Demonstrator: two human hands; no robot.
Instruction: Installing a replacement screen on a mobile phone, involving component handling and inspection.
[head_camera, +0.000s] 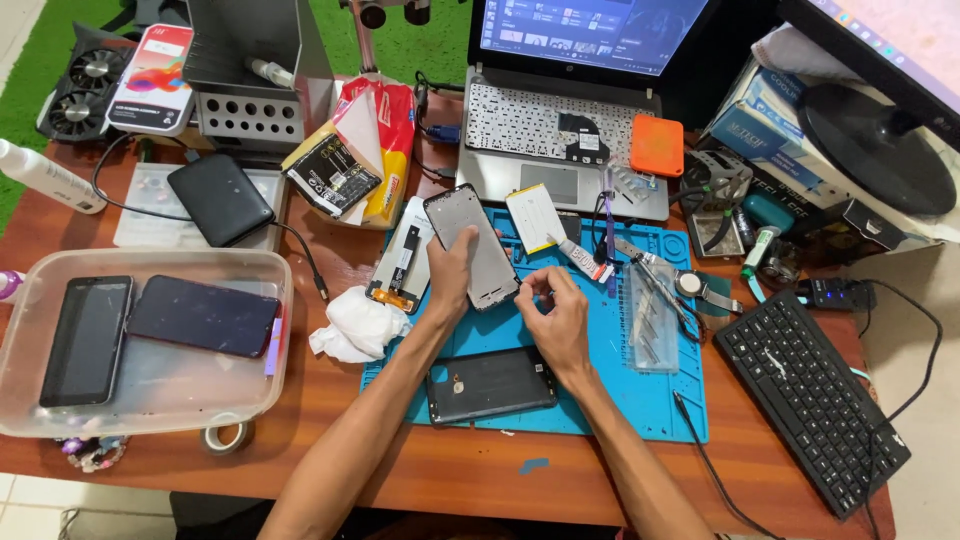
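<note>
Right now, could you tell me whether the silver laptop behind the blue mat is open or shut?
Open: the silver laptop has its lid raised, its screen lit and its keyboard exposed.

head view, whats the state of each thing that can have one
left hand: gripping the phone frame
phone frame: held tilted above the blue mat
right hand: pinching at the frame's lower edge
phone back: flat on mat
laptop: open, screen lit
plastic tray: holds two dark phones

Phone frame (470, 245) on mat (640, 390) — laptop (565, 120) behind, tray (30, 290) left
</note>
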